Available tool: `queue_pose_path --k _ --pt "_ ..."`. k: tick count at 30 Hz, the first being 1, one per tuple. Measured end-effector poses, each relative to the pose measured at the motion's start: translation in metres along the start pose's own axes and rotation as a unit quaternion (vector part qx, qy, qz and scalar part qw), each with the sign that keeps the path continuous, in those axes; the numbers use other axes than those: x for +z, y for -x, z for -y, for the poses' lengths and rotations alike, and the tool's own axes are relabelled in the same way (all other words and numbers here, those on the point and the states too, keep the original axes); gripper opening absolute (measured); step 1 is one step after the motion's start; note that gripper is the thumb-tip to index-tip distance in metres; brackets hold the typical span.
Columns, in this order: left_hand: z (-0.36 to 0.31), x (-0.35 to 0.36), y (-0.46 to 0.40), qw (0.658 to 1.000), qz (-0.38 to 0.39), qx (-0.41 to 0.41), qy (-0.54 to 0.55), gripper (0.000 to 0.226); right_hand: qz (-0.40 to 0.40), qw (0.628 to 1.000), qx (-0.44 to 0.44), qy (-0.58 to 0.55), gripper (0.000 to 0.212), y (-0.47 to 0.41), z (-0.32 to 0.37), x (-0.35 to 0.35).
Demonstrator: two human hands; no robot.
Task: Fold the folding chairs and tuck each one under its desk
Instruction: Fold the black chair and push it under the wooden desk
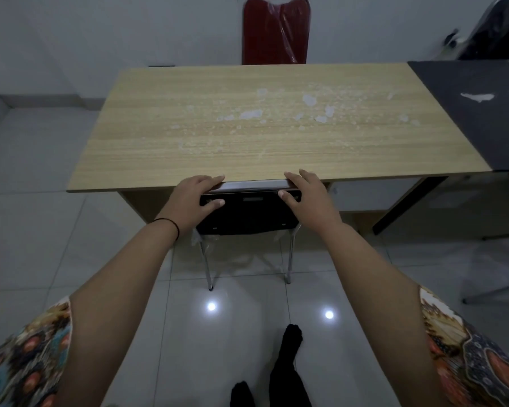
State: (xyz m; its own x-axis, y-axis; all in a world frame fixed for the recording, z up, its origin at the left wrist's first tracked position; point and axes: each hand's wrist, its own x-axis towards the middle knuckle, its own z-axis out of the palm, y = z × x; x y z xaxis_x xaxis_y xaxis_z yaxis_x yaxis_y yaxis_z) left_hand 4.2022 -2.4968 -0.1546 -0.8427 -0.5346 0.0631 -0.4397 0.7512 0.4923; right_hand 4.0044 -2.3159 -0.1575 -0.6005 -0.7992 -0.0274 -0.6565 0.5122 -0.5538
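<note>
While both hands grip the top rail of a black folding chair (249,214), the chair stands upright at the near edge of the wooden desk (247,127), its back partly under the overhang. The left hand (193,198) and right hand (307,195) each curl fingers over the rail, thumbs pressed on the backrest. A red chair (275,30) stands behind the desk; a dark desk (470,113) abuts its right side, with another chair (494,33) beyond it.
</note>
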Motion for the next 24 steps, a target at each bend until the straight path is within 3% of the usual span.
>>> queue_pose_path --k 13,24 --pt "-0.070 -0.007 0.010 0.998 -0.010 -0.006 0.065 0.045 0.014 0.999 -0.019 -0.026 0.045 0.026 0.011 -0.037" --pt "-0.177 0.036 -0.023 0.998 -0.019 0.003 0.067 0.043 0.014 0.999 -0.048 -0.011 0.044 0.036 -0.053 -0.120"
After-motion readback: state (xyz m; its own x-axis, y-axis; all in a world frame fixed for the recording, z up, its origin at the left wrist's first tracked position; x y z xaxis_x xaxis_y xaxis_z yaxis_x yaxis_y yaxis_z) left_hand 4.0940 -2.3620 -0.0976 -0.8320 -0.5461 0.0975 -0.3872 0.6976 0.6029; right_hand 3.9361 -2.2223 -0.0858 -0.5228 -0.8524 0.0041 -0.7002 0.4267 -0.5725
